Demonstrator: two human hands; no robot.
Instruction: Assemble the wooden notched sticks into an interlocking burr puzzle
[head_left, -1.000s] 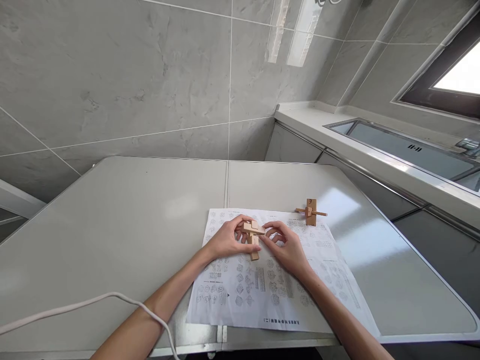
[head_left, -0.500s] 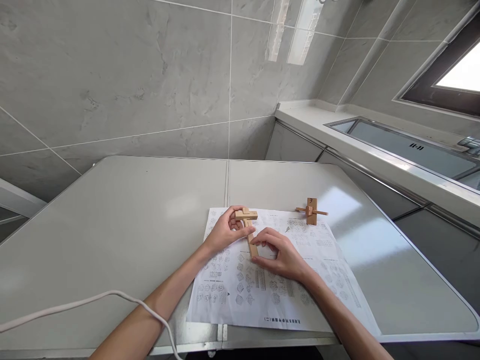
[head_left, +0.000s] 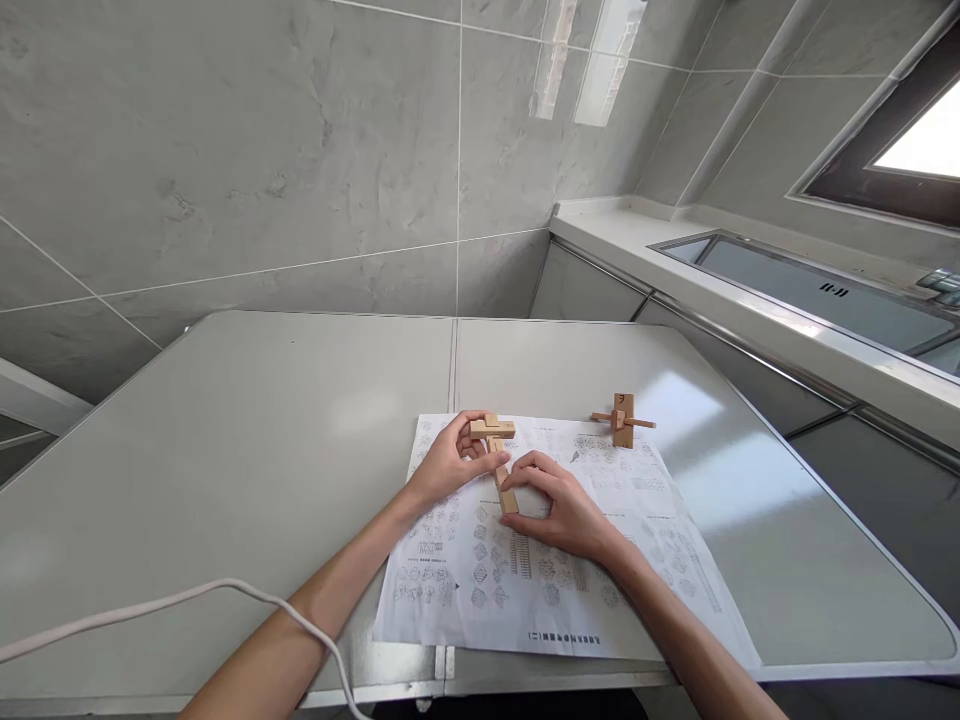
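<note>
My left hand [head_left: 448, 462] is closed around the upper part of a light wooden puzzle [head_left: 495, 452], a cross of interlocked bars held just above the printed sheet [head_left: 555, 560]. My right hand [head_left: 559, 505] pinches the lower end of its long bar with bent fingers. A second small wooden puzzle [head_left: 622, 420], a block with thin pegs through it, stands untouched at the sheet's far right corner.
The sheet lies on a grey table [head_left: 225, 430] near its front edge. A white cable [head_left: 150, 610] runs over my left forearm. A counter with a sunken sink [head_left: 810, 290] is to the right, tiled wall behind.
The puzzle shifted from between both hands toward the far left. My right hand dropped from its top piece to the lower end of the long bar.
</note>
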